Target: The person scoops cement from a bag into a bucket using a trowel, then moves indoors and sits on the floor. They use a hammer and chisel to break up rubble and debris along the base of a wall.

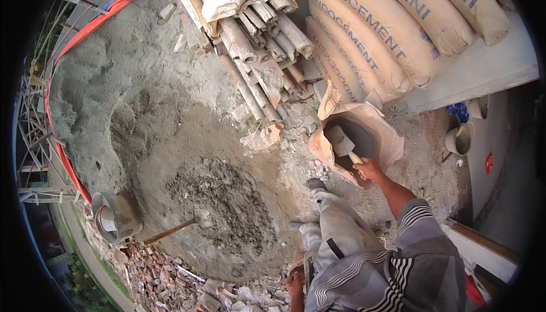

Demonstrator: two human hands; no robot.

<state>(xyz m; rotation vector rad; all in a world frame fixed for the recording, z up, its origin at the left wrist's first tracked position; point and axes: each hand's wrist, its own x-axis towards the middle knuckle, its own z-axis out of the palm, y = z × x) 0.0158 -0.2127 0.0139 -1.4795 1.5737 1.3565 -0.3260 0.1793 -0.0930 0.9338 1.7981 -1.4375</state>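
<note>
Right hand (pixel 369 170) grips trowel (pixel 343 143) inside open tan cement bag (pixel 384 133); stacked sacks (pixel 387 33) behind.

You are on an outdoor building site, at a spot where mortar is mixed on the bare ground. Far right, stacked cement sacks (pixel 392 33) lean against a wall beside an open sack (pixel 364 135), and a heap of grey sand (pixel 96 96) spreads to the left around a wet mortar patch (pixel 227 204). Cement-crusted poles (pixel 261 44) lie far off, broken brick rubble (pixel 165 278) lies near, and a metal bucket (pixel 116 216) sits left.
</note>
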